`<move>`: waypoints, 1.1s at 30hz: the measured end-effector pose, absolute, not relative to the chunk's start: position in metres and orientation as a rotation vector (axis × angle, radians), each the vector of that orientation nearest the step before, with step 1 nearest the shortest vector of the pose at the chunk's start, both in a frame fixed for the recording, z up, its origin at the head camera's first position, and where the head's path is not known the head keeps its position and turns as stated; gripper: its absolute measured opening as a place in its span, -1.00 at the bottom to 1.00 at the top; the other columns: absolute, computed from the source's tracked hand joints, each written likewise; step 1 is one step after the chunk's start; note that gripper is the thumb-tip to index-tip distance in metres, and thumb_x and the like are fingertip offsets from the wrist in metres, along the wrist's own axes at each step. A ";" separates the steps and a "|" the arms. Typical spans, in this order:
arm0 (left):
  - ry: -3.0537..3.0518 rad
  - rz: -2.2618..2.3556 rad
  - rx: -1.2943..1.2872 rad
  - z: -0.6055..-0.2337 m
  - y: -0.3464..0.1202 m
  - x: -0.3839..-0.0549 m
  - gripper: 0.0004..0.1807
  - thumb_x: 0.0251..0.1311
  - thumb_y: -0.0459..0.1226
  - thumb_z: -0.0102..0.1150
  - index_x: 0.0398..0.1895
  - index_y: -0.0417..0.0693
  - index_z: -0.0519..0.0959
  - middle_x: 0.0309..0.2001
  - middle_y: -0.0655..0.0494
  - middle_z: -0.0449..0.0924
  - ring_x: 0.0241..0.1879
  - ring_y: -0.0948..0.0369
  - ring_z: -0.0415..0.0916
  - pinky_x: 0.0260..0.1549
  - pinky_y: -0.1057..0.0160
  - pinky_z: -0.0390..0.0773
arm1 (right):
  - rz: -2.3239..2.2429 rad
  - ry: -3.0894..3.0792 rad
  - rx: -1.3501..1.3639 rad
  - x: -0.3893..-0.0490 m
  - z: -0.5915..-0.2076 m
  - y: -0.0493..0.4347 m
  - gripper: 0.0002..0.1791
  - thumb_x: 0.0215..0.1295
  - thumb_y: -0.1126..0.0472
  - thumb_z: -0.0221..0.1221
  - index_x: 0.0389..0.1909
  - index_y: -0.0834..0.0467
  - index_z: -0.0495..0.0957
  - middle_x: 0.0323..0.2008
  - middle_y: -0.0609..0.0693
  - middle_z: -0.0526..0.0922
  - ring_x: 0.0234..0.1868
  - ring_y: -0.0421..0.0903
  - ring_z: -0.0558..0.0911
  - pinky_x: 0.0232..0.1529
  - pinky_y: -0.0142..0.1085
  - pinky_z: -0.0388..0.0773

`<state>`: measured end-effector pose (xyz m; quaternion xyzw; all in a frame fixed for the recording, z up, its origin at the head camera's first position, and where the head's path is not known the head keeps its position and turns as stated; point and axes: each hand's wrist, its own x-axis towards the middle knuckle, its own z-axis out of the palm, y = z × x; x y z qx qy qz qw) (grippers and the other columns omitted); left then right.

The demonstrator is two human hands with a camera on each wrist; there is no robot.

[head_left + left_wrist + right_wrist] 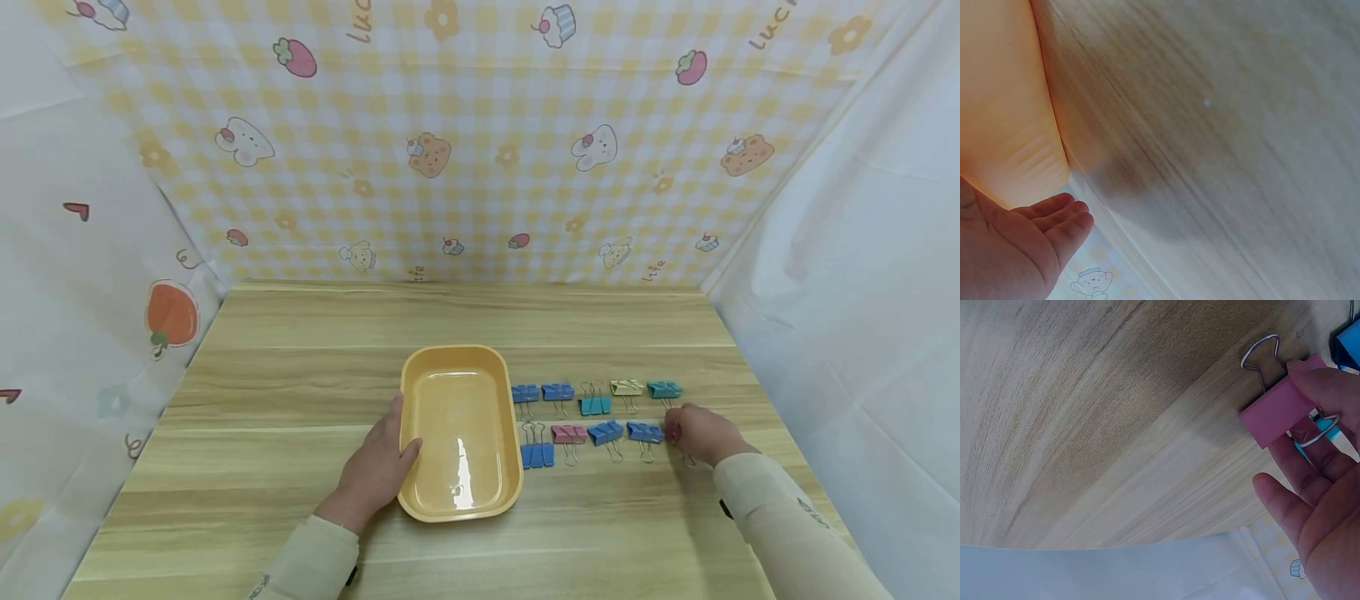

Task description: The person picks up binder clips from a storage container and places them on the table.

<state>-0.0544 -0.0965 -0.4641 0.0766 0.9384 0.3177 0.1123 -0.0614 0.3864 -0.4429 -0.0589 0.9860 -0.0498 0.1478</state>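
My right hand (703, 432) pinches a pink binder clip (1279, 409) between thumb and fingers at the right end of the lower row of clips. In the right wrist view its wire handles stick out on both sides of the pink body. At the left side of a yellow plastic tray (516, 492), my left hand (378, 467) holds the wall, thumb over the rim and fingers along the outside. Those fingers (1063, 219) look nearly straight in the left wrist view. Beside the right hand lie a blue clip (645, 431) and a green clip (664, 389).
Two rows of binder clips lie right of the tray, among them another pink clip (569, 434), a cream clip (626, 387), a teal clip (595, 406) and several blue ones. A checked cloth (495, 200) hangs behind the wooden table (300, 333), with white cloth at both sides.
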 end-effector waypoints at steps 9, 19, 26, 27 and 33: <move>2.768 0.945 0.239 -0.465 -0.094 -0.055 -0.16 0.40 -0.12 -0.01 0.54 -0.18 -0.23 0.41 -0.32 0.14 0.38 -0.20 0.14 0.21 -0.20 0.29 | -0.154 2.840 -0.137 -0.059 -0.444 0.386 -0.81 0.06 0.45 0.30 -0.36 0.11 0.64 -0.43 -0.05 0.54 -0.38 -0.07 0.55 -0.26 0.01 0.57; 2.771 0.956 0.241 -0.465 -0.092 -0.056 -0.16 0.39 -0.13 0.00 0.53 -0.18 -0.22 0.40 -0.33 0.15 0.37 -0.20 0.15 0.20 -0.20 0.30 | -0.151 2.861 -0.114 -0.057 -0.448 0.389 -0.77 0.07 0.48 0.29 -0.30 0.13 0.65 -0.40 -0.03 0.55 -0.34 -0.02 0.59 -0.24 0.04 0.58; 2.772 0.945 0.239 -0.465 -0.092 -0.057 -0.15 0.39 -0.12 0.01 0.54 -0.16 -0.22 0.40 -0.34 0.16 0.36 -0.20 0.17 0.18 -0.21 0.32 | -0.137 2.881 -0.137 -0.055 -0.449 0.389 -0.78 0.07 0.48 0.28 -0.29 0.14 0.65 -0.39 0.00 0.55 -0.35 0.00 0.59 -0.28 0.04 0.58; 2.772 0.942 0.237 -0.465 -0.093 -0.057 -0.15 0.39 -0.12 0.01 0.54 -0.16 -0.22 0.40 -0.34 0.16 0.36 -0.20 0.17 0.18 -0.21 0.32 | -0.137 2.881 -0.136 -0.055 -0.448 0.389 -0.77 0.07 0.48 0.28 -0.28 0.14 0.65 -0.39 0.00 0.55 -0.35 0.00 0.59 -0.28 0.04 0.59; 2.775 0.925 0.234 -0.466 -0.095 -0.059 -0.14 0.38 -0.12 0.02 0.54 -0.14 -0.23 0.39 -0.34 0.17 0.35 -0.21 0.18 0.16 -0.21 0.33 | -0.154 2.891 -0.141 -0.056 -0.442 0.384 -0.83 0.14 0.41 0.25 -0.26 0.15 0.63 -0.37 0.02 0.56 -0.36 0.01 0.59 -0.30 0.01 0.59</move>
